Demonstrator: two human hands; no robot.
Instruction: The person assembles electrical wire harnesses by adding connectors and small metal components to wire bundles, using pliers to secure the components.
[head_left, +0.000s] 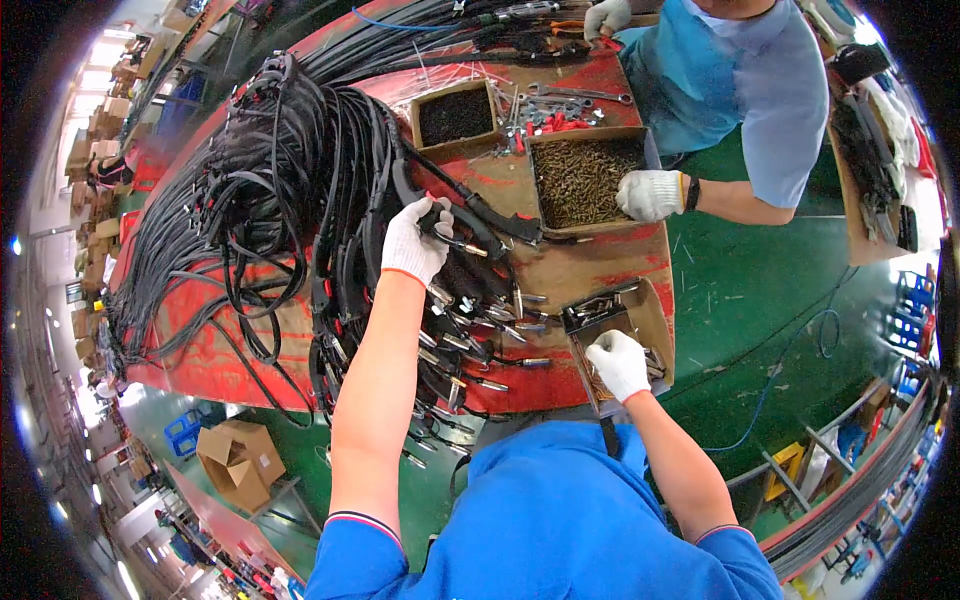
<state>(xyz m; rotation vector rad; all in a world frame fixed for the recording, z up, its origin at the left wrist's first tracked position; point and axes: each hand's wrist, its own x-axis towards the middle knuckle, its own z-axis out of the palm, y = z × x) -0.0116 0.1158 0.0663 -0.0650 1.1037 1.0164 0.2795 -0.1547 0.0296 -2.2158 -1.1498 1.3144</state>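
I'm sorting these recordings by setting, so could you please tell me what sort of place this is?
Most likely a factory assembly workshop: the red worktable holds a heap of black cables with metal ends, an open box of small brass-coloured parts, and several wrenches.

Light's pretty bright and even over my table (540, 388), with just soft shadows. My left glove (412, 243) and right glove (618, 364) look close to blown out, while the black cables (285, 130) go so dark I lose detail. Strip lamps (127, 580) glare at near left, and the far left is washed out. Fisheye bends straight edges, the corners are black and speckled, and the rim's mushy.
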